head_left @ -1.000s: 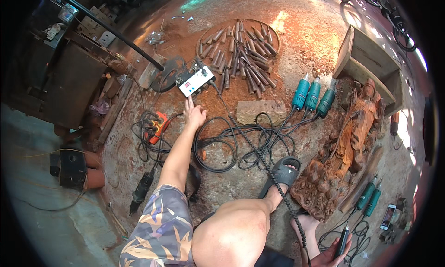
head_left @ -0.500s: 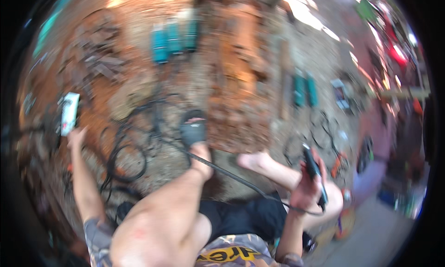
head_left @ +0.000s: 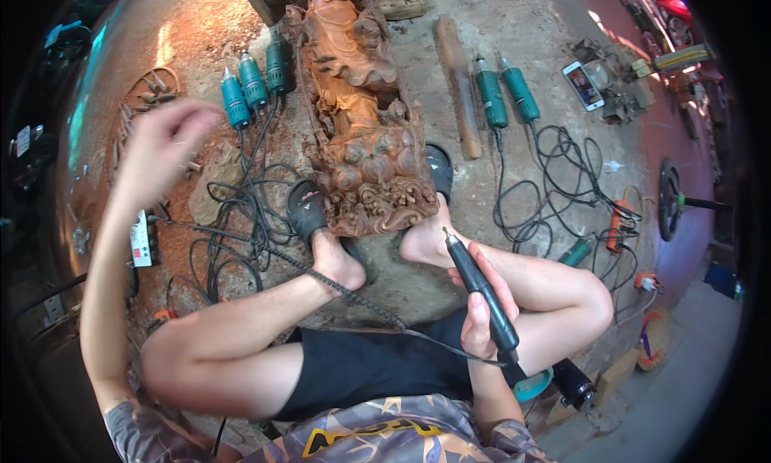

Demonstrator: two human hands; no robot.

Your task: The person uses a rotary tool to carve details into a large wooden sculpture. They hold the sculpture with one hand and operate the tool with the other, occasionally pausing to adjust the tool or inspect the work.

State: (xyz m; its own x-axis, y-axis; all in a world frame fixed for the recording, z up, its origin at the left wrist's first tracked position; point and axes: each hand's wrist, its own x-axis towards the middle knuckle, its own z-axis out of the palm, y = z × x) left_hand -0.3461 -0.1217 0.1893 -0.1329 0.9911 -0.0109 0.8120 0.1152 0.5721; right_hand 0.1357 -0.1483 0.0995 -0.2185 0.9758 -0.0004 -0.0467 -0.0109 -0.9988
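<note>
My right hand (head_left: 483,322) grips a black rotary carving handpiece (head_left: 482,290), its small metal bit pointing up and away from me. A coiled dark cord (head_left: 321,278) runs from its rear end leftward across my legs. Raised at the left, my left hand (head_left: 165,154) is smeared by motion; its fingers look bent, and I see nothing in it. Just below that hand stands a white control box (head_left: 141,240) with a small red display. Between my feet lies a reddish-brown wood carving (head_left: 353,101) of a robed figure on an ornate base, apart from the handpiece's bit.
Several teal power grinders (head_left: 253,79) lie left of the carving, with two teal grinders (head_left: 489,93) at its right beside a wooden stick (head_left: 459,89). Tangled black cables (head_left: 253,214) spread over the floor on both sides. A phone (head_left: 583,85) lies at the far right.
My left hand has left the white control box and come up and inward. The right hand has brought the handpiece leftward, toward the carving's base. My view has shifted and sharpened.
</note>
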